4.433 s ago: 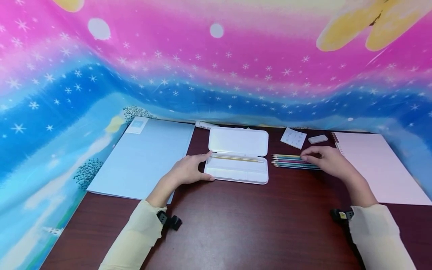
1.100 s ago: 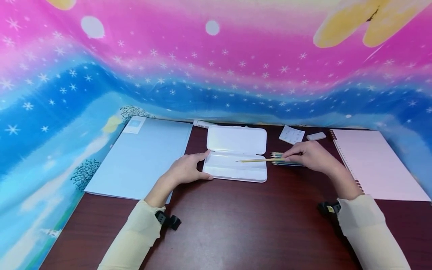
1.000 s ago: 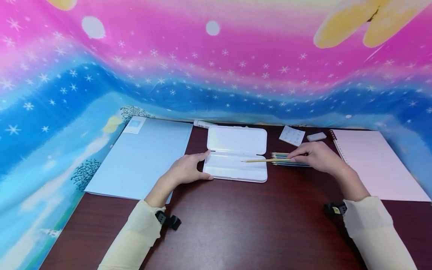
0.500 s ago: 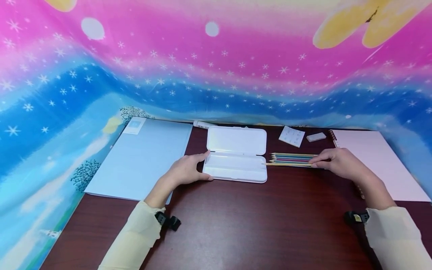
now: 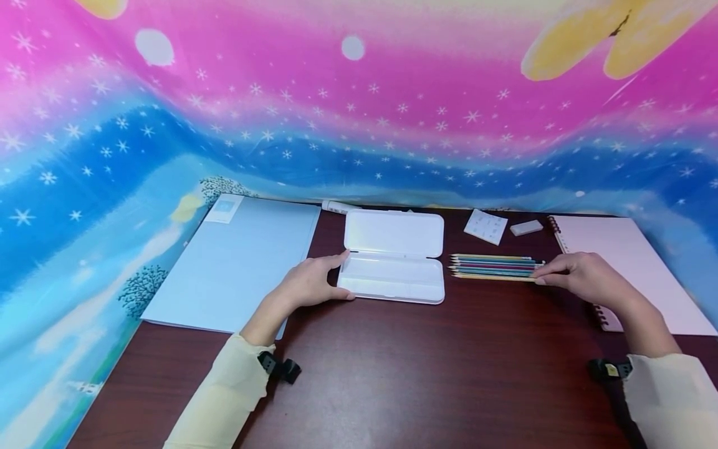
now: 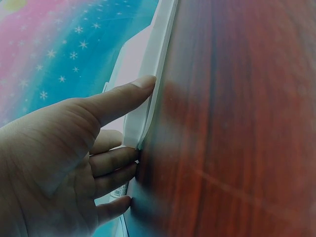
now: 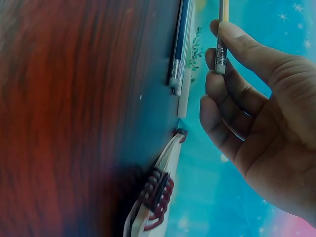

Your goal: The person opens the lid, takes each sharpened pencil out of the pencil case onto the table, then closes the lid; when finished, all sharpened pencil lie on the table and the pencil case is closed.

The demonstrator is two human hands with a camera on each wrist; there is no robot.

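A white pencil case (image 5: pixel 392 300) lies with its lid (image 5: pixel 394 234) folded back. My left hand (image 5: pixel 310 282) holds the case's left end, thumb at the front edge and index finger near the hinge. In the left wrist view the thumb presses the case's white wall (image 6: pixel 160 42). My right hand (image 5: pixel 594 279) pinches a yellow pencil (image 5: pixel 493 278) between thumb and fingers near its eraser end (image 7: pixel 220 66). This pencil runs along the near side of a row of several coloured pencils (image 5: pixel 488 267), tips toward the case.
A light blue folder (image 5: pixel 241 262) lies at left, a pink spiral notebook (image 5: pixel 639 268) at right. Behind the pencils are a small printed card (image 5: pixel 485 227) and a white eraser (image 5: pixel 526 227). A white tube (image 5: pixel 339 206) lies behind the case, before a patterned cloth (image 5: pixel 359 125).
The yellow pencil, in the case at first, has been lifted out and carried right to the near side of the row. My left hand keeps its place on the case.
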